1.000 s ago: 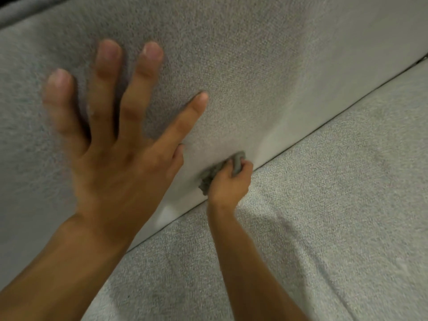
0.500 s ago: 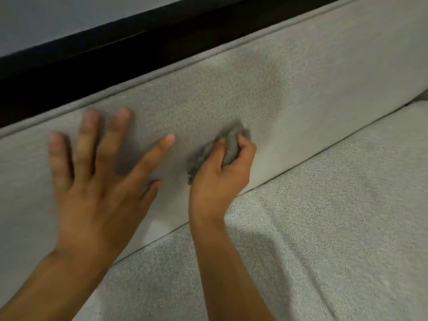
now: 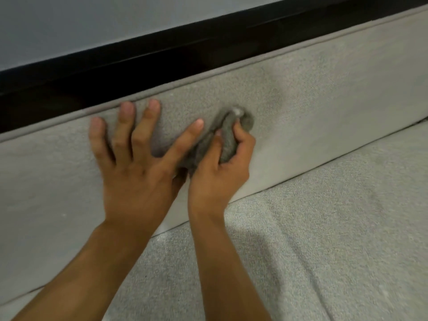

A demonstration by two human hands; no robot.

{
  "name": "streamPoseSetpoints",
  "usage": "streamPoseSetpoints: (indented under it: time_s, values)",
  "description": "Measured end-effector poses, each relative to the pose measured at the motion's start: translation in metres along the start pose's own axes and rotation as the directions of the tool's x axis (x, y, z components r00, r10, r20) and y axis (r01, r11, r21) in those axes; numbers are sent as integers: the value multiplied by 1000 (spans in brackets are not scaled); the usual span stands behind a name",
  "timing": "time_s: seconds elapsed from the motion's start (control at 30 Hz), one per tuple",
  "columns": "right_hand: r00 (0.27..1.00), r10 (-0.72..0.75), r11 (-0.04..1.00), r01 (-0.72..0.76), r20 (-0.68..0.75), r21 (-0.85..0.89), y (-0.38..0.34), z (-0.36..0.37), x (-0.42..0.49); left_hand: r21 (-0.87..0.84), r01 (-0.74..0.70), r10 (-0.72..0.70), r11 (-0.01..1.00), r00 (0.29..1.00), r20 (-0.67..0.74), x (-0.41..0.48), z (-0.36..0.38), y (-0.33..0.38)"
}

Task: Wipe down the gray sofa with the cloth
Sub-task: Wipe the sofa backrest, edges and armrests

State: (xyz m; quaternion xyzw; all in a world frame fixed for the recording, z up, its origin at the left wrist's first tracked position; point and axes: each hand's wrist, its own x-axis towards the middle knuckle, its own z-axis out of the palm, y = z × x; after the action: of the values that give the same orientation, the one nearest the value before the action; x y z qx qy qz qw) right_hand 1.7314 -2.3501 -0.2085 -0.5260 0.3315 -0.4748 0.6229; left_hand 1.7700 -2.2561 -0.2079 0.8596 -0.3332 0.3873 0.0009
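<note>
The bunched, dark gray fuzzy cloth point(image 3: 228, 137) sits pressed against the upright back cushion of the light gray fabric sofa point(image 3: 324, 107), with the right hand point(image 3: 218, 167) curled around it so that wads of it bulge out above the fingers and trail left under the thumb. The left hand point(image 3: 134, 172) lies flat on the back cushion just beside it, fingers spread wide and straight, its index fingertip almost touching the cloth. Below both runs the sofa's seat cushion point(image 3: 324, 251); above the piped top edge are a black band point(image 3: 139, 66) and a pale gray wall point(image 3: 92, 24).
</note>
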Motion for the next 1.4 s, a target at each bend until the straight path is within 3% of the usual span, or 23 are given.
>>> streamPoseSetpoints:
  time_s: [0.1, 0.17, 0.33, 0.43, 0.5, 0.53, 0.67, 0.83, 1.03, 1.13, 1.2, 1.3, 1.4]
  values:
    - [989, 142, 988, -143, -29, -59, 21, -13, -8, 60, -8, 2, 998, 995, 100, -2, -1, -5]
    - [989, 148, 985, -150, -28, -91, 18, -16, -8, 76, -6, -3, 997, 994, 113, -4, 1, -6]
    - [980, -120, 987, 135, 156, -86, -28, 6, -3, 9, 48, -49, 999, 998, 25, 2, 3, -3]
    - [869, -262, 908, 369, 421, -198, -47, 16, -6, -55, 60, -58, 997, 998, 27, -6, -7, -13]
    - [785, -268, 832, 482, 559, -276, -54, 15, 1, -53, 43, -42, 998, 999, 15, -11, -14, -23]
    - [779, -238, 811, 489, 581, -323, -57, 12, 7, -45, 26, -24, 999, 999, 33, -11, -15, -27]
    - [872, -169, 856, 361, 458, -371, -61, 8, 11, -24, 46, -44, 999, 997, 56, -9, -13, -27]
    - [833, -191, 861, 396, 518, -319, -44, -5, -14, -15, 29, -29, 999, 999, 15, -9, -8, -28]
    - [903, -214, 923, 312, 372, -225, -46, 11, 3, -8, 6, -6, 1000, 1000, 3, -11, -4, -30]
    - [908, -26, 942, 163, 419, -293, -3, -22, -26, 9, 13, -13, 1000, 1000, -13, -11, -2, -30]
    - [938, 33, 943, 84, 344, -321, 12, -35, -26, 27, 9, -9, 1000, 1000, 0, -12, -1, -29]
    - [987, -47, 981, 74, 153, -177, 6, -21, -1, 30, -17, 16, 999, 1000, 17, -12, 2, -33]
    - [986, -114, 991, 123, 125, -60, 3, -9, 0, 48, -36, 33, 998, 997, 68, -15, 2, -33]
